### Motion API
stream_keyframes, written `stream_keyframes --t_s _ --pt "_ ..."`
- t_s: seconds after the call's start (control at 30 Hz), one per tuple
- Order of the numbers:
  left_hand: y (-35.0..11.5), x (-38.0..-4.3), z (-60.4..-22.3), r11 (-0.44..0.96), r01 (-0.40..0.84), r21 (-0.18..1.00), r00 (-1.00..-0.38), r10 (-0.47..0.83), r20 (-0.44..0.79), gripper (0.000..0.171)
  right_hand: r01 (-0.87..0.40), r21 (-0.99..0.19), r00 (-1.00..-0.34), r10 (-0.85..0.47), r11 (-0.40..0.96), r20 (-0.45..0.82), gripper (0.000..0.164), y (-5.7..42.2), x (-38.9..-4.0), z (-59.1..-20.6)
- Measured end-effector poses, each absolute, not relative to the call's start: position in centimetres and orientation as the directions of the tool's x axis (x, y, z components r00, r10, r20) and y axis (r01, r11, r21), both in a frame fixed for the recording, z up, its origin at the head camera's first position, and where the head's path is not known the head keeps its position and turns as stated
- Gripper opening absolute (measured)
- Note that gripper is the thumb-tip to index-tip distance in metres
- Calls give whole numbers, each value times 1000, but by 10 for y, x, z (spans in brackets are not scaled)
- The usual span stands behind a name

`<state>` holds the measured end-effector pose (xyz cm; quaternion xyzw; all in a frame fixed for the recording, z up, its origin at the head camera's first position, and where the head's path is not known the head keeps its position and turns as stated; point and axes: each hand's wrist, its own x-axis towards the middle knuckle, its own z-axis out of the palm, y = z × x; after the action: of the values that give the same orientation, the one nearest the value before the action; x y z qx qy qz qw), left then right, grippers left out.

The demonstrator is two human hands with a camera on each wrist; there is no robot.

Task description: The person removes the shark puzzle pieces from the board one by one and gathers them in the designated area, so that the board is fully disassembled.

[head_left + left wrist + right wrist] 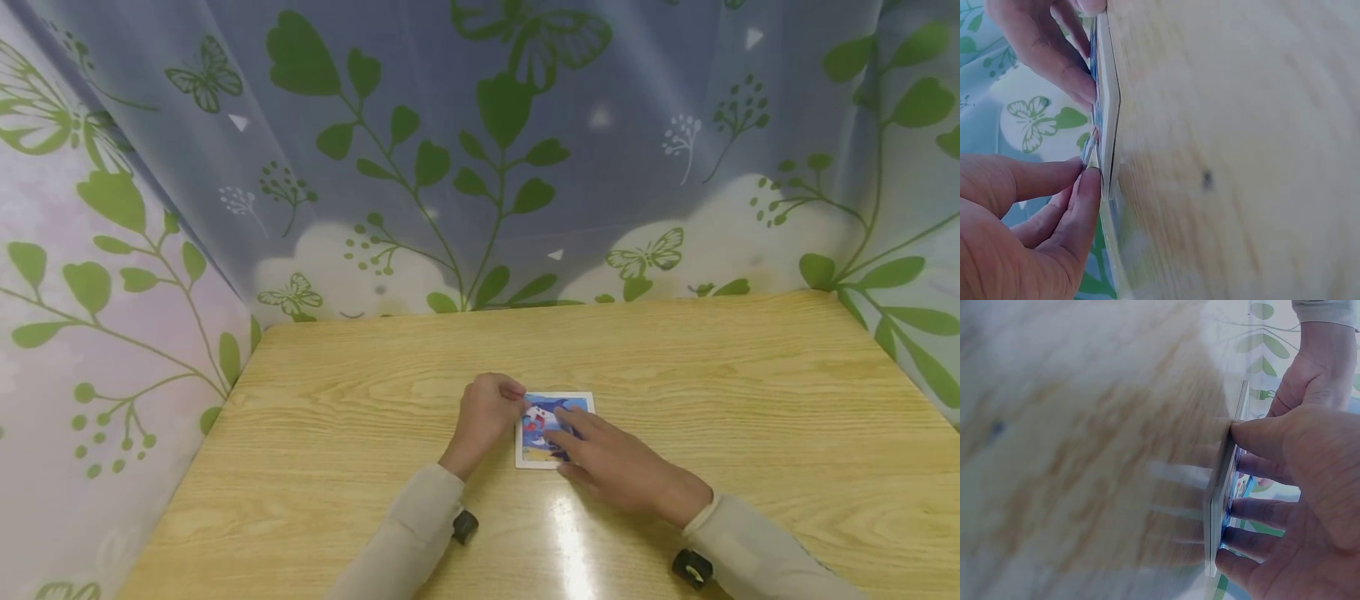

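Note:
A small square picture puzzle board (536, 465) with a white border and a blue sea scene with a shark lies flat on the table. At its upper left corner, my left hand (486, 412) pinches a thin flat puzzle piece (1089, 150) between thumb and index finger. In the left wrist view this piece stands tilted up from the board's face. My right hand (618, 462) rests on the right part of the board, its fingers spread over the picture and covering some of it. The right wrist view shows the right thumb touching the board's edge.
The board lies on a light wood-grain table (360, 375) with glare near its front. A curtain (420, 208) printed with leaves and butterflies stands behind the table, and similar patterned cloth (97, 333) hangs at the left side.

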<state>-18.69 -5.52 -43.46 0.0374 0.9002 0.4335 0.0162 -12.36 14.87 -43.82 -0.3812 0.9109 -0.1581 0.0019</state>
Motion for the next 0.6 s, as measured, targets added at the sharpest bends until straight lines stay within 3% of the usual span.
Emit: stream_keyframes --t_s 0.6 --pt "-87 -194 -431 454 -62 889 -996 31 -85 11 -692 -298 -709 -697 657 108 43 148 -124 -437"
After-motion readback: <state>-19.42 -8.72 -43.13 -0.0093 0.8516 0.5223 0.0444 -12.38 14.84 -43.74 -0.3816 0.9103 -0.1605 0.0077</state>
